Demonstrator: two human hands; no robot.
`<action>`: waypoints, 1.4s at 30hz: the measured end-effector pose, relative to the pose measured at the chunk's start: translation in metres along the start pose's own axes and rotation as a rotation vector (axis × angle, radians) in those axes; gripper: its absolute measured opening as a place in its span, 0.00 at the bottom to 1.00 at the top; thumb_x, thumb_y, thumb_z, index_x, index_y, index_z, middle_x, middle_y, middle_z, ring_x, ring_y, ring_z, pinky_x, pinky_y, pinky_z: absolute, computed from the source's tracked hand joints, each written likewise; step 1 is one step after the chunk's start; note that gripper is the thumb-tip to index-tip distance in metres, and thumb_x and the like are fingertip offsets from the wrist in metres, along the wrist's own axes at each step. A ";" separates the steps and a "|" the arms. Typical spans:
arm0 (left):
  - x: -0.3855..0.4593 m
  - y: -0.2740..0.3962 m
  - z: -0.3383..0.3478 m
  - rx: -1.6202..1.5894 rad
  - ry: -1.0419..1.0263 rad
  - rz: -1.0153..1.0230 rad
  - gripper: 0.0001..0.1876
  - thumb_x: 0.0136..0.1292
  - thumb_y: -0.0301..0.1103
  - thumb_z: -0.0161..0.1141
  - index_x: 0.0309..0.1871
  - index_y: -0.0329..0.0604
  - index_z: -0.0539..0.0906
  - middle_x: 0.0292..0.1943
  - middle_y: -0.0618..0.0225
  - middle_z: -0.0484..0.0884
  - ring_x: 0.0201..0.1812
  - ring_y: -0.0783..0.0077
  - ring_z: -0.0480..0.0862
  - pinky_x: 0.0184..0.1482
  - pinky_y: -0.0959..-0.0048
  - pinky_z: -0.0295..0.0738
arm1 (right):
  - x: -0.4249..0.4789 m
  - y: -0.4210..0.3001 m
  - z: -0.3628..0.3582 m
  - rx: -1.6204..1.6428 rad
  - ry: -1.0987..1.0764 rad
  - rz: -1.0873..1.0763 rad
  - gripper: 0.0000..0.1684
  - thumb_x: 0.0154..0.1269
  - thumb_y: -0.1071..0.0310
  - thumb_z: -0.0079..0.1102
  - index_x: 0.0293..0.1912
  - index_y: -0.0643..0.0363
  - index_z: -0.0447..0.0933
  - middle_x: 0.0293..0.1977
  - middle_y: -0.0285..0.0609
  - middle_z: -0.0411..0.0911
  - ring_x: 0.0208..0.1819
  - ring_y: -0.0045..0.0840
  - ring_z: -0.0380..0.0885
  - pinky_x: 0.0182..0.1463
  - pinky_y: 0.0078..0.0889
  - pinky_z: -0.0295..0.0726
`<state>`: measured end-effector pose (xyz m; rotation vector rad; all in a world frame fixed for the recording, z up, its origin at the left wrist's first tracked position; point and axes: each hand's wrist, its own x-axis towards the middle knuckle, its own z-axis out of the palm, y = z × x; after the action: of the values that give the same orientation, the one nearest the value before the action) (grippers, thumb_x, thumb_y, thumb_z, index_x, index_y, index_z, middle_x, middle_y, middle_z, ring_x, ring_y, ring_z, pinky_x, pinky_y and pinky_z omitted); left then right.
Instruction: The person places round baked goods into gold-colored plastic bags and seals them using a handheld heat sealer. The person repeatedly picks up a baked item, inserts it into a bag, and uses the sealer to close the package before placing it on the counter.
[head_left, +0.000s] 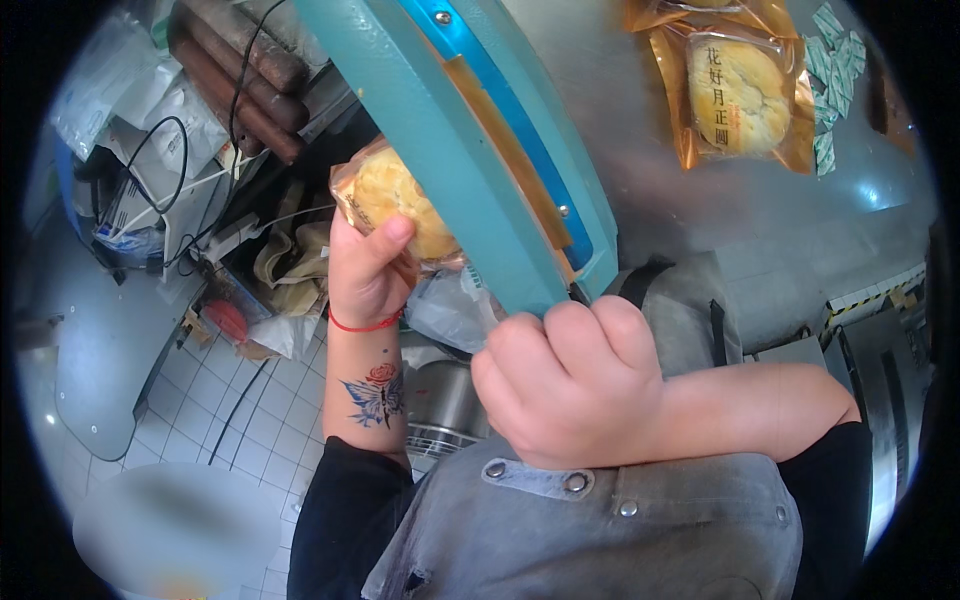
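My left hand (375, 262) holds a round baked pastry in a clear and copper-coloured packet (401, 199), thumb on top, at the near side of a teal hand-operated impulse bag sealer (450, 157). Part of the packet is hidden behind the sealer's arm. My right hand (570, 367) is closed around the near end of that arm; its fingertips are hidden. A blue strip and a brown band run along the sealer. At the upper right, another packed pastry (739, 97) lies on the metal worktop (637, 150), with part of a further packet above it.
Small green-and-white sachets (832, 75) lie beside the packed pastries. Brown rolling pins (247, 75), plastic bags (157, 97) and black cables fill the upper left. Below are cloths, a metal pot (448, 394) and white floor tiles (247, 427). A grey apron covers my front.
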<state>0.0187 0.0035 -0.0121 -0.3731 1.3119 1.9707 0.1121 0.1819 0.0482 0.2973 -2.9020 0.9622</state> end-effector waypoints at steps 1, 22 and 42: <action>0.000 -0.001 0.000 -0.003 0.019 0.008 0.36 0.56 0.32 0.70 0.66 0.32 0.64 0.58 0.56 0.77 0.59 0.62 0.79 0.62 0.63 0.75 | -0.001 0.001 0.002 -0.001 0.009 0.005 0.08 0.51 0.61 0.53 0.22 0.51 0.71 0.23 0.32 0.58 0.27 0.23 0.63 0.36 0.27 0.61; -0.008 -0.004 -0.018 0.009 0.125 -0.082 0.38 0.50 0.29 0.73 0.64 0.30 0.67 0.53 0.57 0.80 0.53 0.63 0.83 0.57 0.64 0.79 | -0.006 0.011 0.008 0.028 0.027 -0.017 0.08 0.52 0.61 0.53 0.23 0.50 0.68 0.25 0.30 0.61 0.28 0.20 0.63 0.35 0.25 0.57; -0.009 -0.002 -0.013 -0.031 0.159 -0.062 0.40 0.50 0.26 0.72 0.66 0.33 0.64 0.55 0.57 0.78 0.56 0.61 0.81 0.59 0.61 0.78 | -0.003 0.013 0.012 -0.014 0.116 -0.040 0.08 0.34 0.59 0.53 0.19 0.47 0.66 0.23 0.31 0.59 0.25 0.23 0.60 0.31 0.29 0.53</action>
<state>0.0246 -0.0109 -0.0141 -0.5889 1.3523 1.9439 0.1124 0.1850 0.0309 0.2876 -2.7856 0.9210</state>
